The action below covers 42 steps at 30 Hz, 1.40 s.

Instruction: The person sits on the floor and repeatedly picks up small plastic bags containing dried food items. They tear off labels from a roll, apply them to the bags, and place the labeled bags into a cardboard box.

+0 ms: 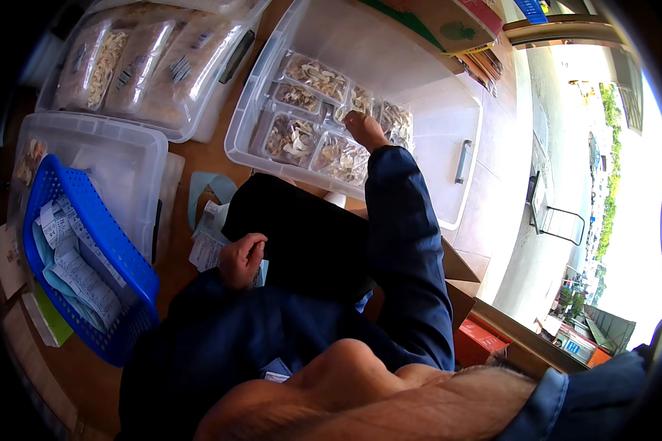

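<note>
My right hand (366, 130) reaches into a large clear plastic storage bin (237, 132), its curled fingers at a small clear pack (359, 100) of dried slices. Whether the fingers grip that pack cannot be told. Around it in the bin lie several clear packs of dried goods, such as one with pale slices (291, 138) and one below the hand (339, 157). My left hand (243, 260) rests with curled fingers near my lap, beside printed paper labels (207, 251) with light-blue backing. It is unclear whether it holds anything. A black cloth (303, 237) covers my lap.
At the left, a blue perforated plastic basket (110, 242) holds a strip of printed labels (80, 275). Behind it stand a lidded plastic bin (138, 149) and another bin (190, 124) with large bagged dried goods. Cardboard boxes (458, 27) stand at the top right. A platform trolley (554, 218) is outside.
</note>
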Each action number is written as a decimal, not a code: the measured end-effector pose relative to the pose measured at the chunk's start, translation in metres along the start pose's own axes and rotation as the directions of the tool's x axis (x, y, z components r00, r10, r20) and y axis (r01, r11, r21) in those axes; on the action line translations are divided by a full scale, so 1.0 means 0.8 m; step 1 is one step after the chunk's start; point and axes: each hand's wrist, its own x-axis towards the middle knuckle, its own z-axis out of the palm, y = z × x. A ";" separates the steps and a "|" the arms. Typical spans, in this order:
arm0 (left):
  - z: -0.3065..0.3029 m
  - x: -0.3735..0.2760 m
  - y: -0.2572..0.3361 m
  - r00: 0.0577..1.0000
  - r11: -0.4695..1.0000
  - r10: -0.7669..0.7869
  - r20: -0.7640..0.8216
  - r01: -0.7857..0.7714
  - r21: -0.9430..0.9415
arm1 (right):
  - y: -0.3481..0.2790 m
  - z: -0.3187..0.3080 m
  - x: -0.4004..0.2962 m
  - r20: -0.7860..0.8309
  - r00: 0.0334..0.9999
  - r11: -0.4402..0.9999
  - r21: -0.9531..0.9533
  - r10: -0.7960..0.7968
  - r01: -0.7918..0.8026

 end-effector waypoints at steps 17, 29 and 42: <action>-0.003 0.007 -0.014 0.999 0.999 0.048 -0.013 -0.047 0.024 | 0.011 0.138 0.056 0.264 0.963 0.995 0.064 0.057 -0.076; -0.004 0.022 -0.007 0.994 0.994 -0.099 -0.051 0.101 0.051 | 0.039 0.164 0.068 0.359 0.924 0.989 -0.102 0.134 -0.105; -0.006 0.008 -0.011 0.996 0.994 -0.065 -0.065 0.059 -0.097 | -0.043 -0.135 0.005 -0.330 0.941 0.995 0.092 0.070 -0.042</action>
